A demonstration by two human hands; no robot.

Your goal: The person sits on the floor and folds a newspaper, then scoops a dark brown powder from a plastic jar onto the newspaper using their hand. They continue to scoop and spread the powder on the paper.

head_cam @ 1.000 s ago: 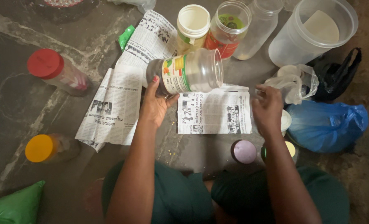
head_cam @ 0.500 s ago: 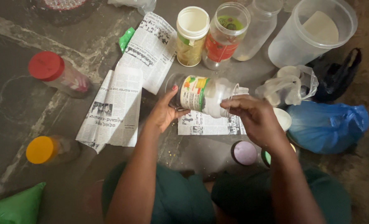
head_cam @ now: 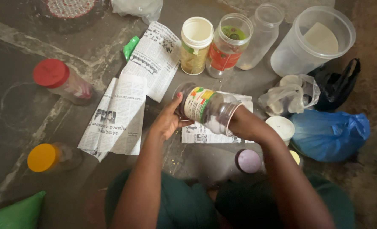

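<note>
the left hand (head_cam: 168, 121) grips the base end of a clear plastic jar (head_cam: 207, 109) with a green and orange label, holding it tipped on its side above a small sheet of newspaper (head_cam: 205, 135) on the stone floor (head_cam: 23, 114). the jar's open mouth points right and toward the person, and the right hand (head_cam: 233, 123) is pushed inside it past the wrist, so the fingers are only dimly seen through the plastic and i cannot tell whether they are clenched or loose. just right of the jar lies a white lid (head_cam: 281, 127), with a blue plastic bag (head_cam: 330, 135) beside it and a clear crumpled bag (head_cam: 288, 95) just beyond. near the person's knees sits a purple lid (head_cam: 248, 161). on the far side stand a white-capped jar (head_cam: 196, 44), an open jar with a red label (head_cam: 228, 44), an empty clear bottle (head_cam: 258, 36) and a big translucent tub (head_cam: 309, 40). a larger newspaper sheet (head_cam: 120, 110) spreads to the left, and further left lie a red-lidded jar (head_cam: 59, 80) and a yellow-lidded jar (head_cam: 48, 157).
</note>
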